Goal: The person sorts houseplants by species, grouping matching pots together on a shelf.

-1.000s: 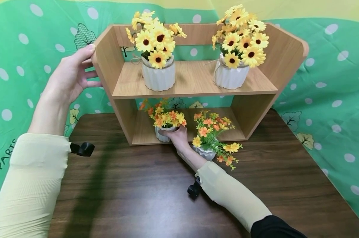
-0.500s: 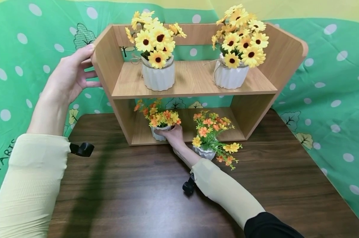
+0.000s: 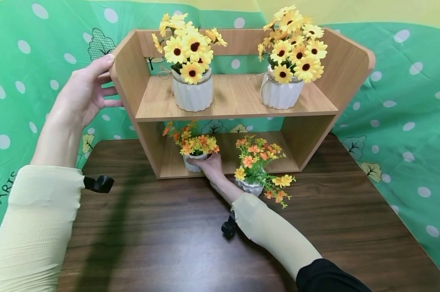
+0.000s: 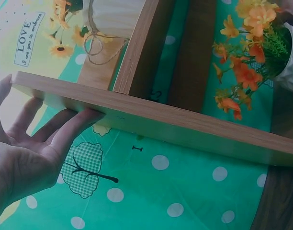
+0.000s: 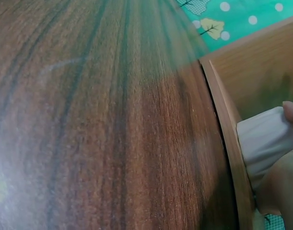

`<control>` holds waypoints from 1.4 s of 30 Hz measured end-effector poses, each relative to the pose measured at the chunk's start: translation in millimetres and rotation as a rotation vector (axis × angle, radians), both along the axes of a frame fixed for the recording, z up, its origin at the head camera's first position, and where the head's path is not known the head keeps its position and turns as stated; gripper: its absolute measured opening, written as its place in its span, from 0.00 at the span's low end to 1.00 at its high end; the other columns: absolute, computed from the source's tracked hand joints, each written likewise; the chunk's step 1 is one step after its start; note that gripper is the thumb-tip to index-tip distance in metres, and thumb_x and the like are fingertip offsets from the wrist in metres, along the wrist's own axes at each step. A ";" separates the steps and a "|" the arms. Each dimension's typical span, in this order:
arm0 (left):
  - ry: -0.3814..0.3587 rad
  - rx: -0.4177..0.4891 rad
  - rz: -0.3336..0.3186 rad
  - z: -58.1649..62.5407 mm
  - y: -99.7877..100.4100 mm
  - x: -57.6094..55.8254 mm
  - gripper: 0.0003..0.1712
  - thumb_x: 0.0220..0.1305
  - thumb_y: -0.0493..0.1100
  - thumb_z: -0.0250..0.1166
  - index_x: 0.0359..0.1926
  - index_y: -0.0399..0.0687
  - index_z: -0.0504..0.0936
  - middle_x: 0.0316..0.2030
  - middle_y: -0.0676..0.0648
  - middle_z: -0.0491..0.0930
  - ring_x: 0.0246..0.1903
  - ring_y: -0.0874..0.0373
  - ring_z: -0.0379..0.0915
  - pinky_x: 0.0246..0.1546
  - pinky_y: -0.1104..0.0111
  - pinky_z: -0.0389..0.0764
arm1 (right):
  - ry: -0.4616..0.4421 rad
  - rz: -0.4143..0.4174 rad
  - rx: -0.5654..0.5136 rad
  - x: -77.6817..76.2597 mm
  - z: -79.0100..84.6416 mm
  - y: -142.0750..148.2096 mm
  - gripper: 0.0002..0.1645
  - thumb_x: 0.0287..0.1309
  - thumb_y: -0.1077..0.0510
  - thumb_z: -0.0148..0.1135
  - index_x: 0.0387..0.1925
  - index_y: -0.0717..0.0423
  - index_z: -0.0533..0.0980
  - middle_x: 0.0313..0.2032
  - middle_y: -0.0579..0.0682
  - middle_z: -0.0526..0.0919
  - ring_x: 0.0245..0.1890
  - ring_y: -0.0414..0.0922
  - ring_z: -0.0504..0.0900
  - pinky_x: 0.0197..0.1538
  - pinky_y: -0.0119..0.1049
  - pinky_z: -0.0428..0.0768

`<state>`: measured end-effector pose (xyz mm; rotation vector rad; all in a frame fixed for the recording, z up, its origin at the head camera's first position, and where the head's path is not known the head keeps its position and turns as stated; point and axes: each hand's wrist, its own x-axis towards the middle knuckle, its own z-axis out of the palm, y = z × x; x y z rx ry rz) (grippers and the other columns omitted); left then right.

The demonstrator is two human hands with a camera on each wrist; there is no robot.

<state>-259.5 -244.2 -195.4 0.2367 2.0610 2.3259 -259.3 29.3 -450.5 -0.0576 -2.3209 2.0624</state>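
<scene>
On the left of the lower level of the wooden shelf [image 3: 238,115], my right hand [image 3: 212,165] grips a white ribbed flowerpot [image 3: 192,163] of orange and yellow flowers [image 3: 194,142]. The right wrist view shows the thumb along the pale pot [image 5: 266,139], which stands just inside the front edge. My left hand [image 3: 88,89] holds the upper left side panel of the shelf. In the left wrist view, the left hand [image 4: 31,148] has its thumb at the panel's end and its fingertips against the outer face.
Another pot [image 3: 248,187] of orange flowers stands at the shelf's lower front, right of centre, on the dark wood table [image 3: 161,227]. Two white pots with yellow daisies, the left pot [image 3: 193,93] and the right pot [image 3: 281,92], stand on the upper level. Green dotted cloth [image 3: 398,134] hangs behind.
My right hand has moved a little left along the lower level with the flowerpot, nearer the left side panel. The left hand keeps its place on the shelf.
</scene>
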 end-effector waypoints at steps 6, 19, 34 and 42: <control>-0.002 0.012 0.002 0.0 -0.4 1.1 0.29 0.70 0.55 0.66 0.70 0.60 0.75 0.71 0.49 0.66 0.49 0.49 0.82 0.32 0.60 0.91 | -0.042 0.005 0.065 0.5 -0.3 0.4 0.52 0.47 0.44 0.82 0.70 0.57 0.67 0.60 0.56 0.74 0.53 0.48 0.76 0.52 0.42 0.80; 0.002 0.009 0.005 -0.3 1.5 0.5 0.29 0.70 0.55 0.66 0.70 0.60 0.75 0.71 0.48 0.66 0.51 0.49 0.81 0.32 0.60 0.91 | 0.002 0.043 0.205 3.9 -0.9 6.0 0.46 0.50 0.38 0.79 0.64 0.55 0.70 0.53 0.54 0.80 0.55 0.52 0.80 0.57 0.49 0.81; -0.005 0.012 0.005 -0.3 0.4 0.5 0.30 0.70 0.55 0.66 0.70 0.61 0.75 0.72 0.48 0.66 0.50 0.49 0.82 0.32 0.60 0.91 | 0.026 -0.003 0.205 20.9 -0.3 6.7 0.61 0.45 0.42 0.83 0.75 0.54 0.61 0.68 0.55 0.73 0.71 0.53 0.72 0.74 0.49 0.72; 0.003 0.005 0.005 -0.4 1.7 0.4 0.30 0.70 0.55 0.66 0.70 0.60 0.75 0.71 0.48 0.66 0.50 0.49 0.82 0.32 0.60 0.91 | 0.070 0.026 0.129 32.4 0.2 10.9 0.61 0.46 0.48 0.84 0.77 0.51 0.59 0.72 0.54 0.70 0.74 0.52 0.68 0.78 0.49 0.67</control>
